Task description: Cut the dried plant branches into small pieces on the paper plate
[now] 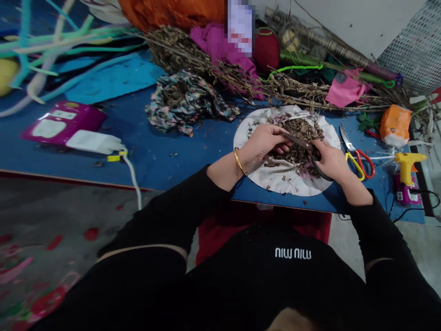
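A round white cloth [292,187] lies near the front edge of the blue table, with a heap of crumbled dried leaves [305,124] on it. Over the heap, my right hand [330,158] grips dark-handled scissors [300,141], their blades pointing left toward my other hand. My left hand [263,143], a gold bangle at its wrist, is closed with thumb and fingers pinched together beside the blade tips. What sits in that pinch is too small to make out. A second pair of scissors [360,163], with red and yellow handles, rests just right of the cloth.
Dried stems [289,89] stretch along the back of the table. A crumpled floral cloth [186,103] holds more dried bits. At right are a yellow glue gun [408,165] and an orange packet [396,124]. A purple power strip [65,124] with a plugged-in cable lies left.
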The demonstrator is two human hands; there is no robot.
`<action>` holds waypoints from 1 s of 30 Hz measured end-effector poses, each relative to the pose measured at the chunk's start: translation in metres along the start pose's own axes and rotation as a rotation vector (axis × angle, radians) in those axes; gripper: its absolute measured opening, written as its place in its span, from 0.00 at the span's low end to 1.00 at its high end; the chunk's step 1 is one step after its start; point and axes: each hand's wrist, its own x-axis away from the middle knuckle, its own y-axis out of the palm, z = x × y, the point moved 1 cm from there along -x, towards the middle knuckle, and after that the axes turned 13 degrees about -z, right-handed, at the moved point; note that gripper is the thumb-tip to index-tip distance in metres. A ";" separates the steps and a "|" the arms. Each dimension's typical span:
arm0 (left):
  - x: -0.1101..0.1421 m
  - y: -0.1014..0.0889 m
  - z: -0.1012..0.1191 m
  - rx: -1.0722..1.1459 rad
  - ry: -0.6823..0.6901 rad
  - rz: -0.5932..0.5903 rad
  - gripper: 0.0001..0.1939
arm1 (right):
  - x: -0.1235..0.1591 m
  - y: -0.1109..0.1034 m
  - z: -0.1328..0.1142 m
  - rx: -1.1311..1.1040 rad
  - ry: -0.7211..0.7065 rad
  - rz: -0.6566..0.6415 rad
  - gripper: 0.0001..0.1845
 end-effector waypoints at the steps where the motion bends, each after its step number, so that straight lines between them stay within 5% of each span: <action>1: 0.000 0.000 0.000 0.007 0.005 0.011 0.05 | 0.000 0.000 0.000 -0.003 -0.004 -0.003 0.26; 13: 0.003 0.006 0.005 -0.068 -0.100 0.005 0.04 | -0.001 0.002 -0.004 0.025 -0.029 -0.018 0.25; 30: 0.001 0.000 0.001 -0.006 -0.070 -0.048 0.07 | 0.000 0.002 -0.010 0.057 0.022 -0.039 0.21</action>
